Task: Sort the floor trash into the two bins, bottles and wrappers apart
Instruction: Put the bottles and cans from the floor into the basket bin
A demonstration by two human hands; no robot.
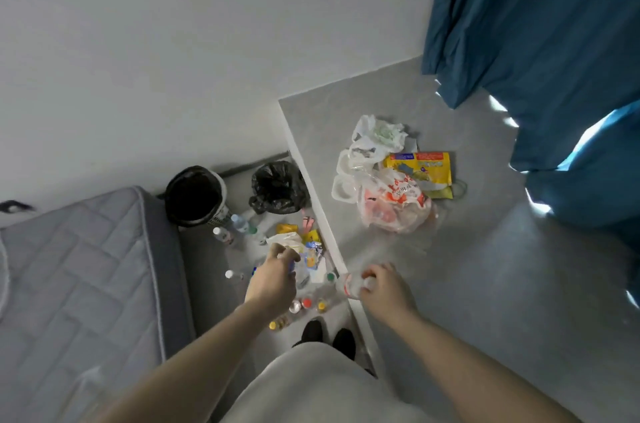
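Head view: right hand (pixel 384 287) grips a clear bottle (pixel 349 284) at the ledge (pixel 332 242) edge (left hand's (pixel 273 280) grip unclear).

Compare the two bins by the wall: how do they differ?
The left bin shows a round open mouth and a pale patterned side below its liner; the right bin is hidden under a crumpled, glossy black bag. The left bin stands beside the mattress, the right bin beside the raised platform. Both are lined in black.

text: none legible | red print on plastic bag (pixel 394 204) blurred | yellow packet (pixel 424 170) label unreadable
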